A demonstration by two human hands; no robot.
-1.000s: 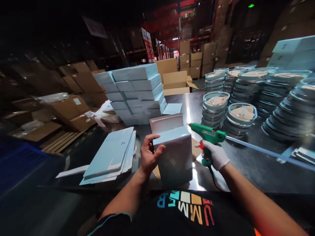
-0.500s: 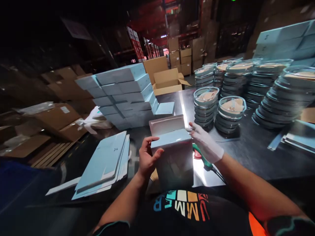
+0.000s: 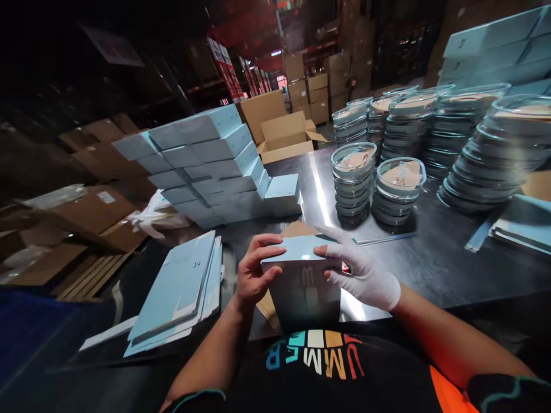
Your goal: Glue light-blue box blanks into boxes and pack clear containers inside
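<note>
A pale blue box point(image 3: 306, 292) stands upright in front of my chest, its narrow end on top. My bare left hand point(image 3: 255, 272) grips its upper left corner, fingers across the top and thumb on the near face. My right hand point(image 3: 364, 274), in a white glove, curls around the upper right corner, with fingertips on the top and near face. Partly hidden behind that hand is a red and green handled tool point(image 3: 345, 268). Brown cardboard point(image 3: 298, 229) shows just behind the box. Flat pale blue carton blanks point(image 3: 174, 287) lie in a pile to the left.
Stacked pale blue boxes point(image 3: 206, 166) stand at the back left, with a single box point(image 3: 282, 195) beside them. Piles of clear-lidded round containers point(image 3: 353, 178) fill the right side of the dark table point(image 3: 430, 258). An open brown carton point(image 3: 286, 135) sits beyond.
The flap that stood up behind the box top is no longer raised; the top looks closed. My right hand has moved from behind the box onto its upper right corner.
</note>
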